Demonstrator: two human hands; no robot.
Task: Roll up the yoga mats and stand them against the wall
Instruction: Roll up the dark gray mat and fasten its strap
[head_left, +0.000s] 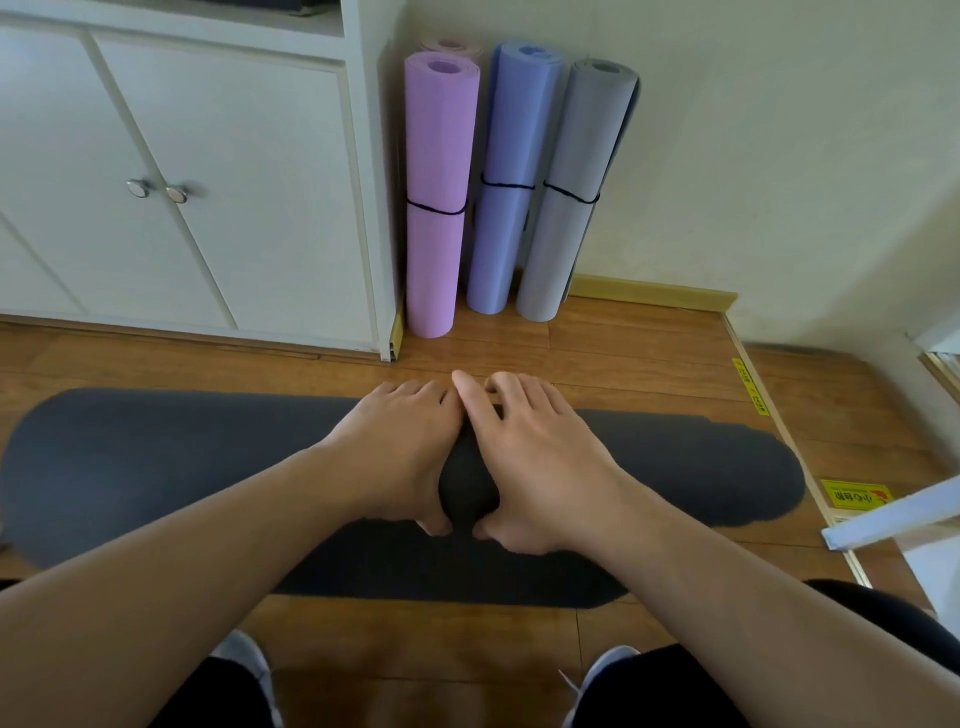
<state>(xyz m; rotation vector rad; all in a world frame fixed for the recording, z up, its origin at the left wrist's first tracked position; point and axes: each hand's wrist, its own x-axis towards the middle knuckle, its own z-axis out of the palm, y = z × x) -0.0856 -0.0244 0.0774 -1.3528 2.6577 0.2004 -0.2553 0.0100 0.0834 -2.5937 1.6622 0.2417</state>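
Dark grey mat (156, 467) lies rolled across the wood floor (519, 353) as we grip its middle, left hand (400, 441) and right hand (530, 452) side by side, fingers curled over the top, thumbs underneath. Beyond our hands, a pink mat (439, 208), a blue mat (511, 182) and a grey mat (569, 197) stand banded against the cream wall (753, 156), beside a white cabinet (234, 182). Yellow stickers (854, 493) mark the floor at right.
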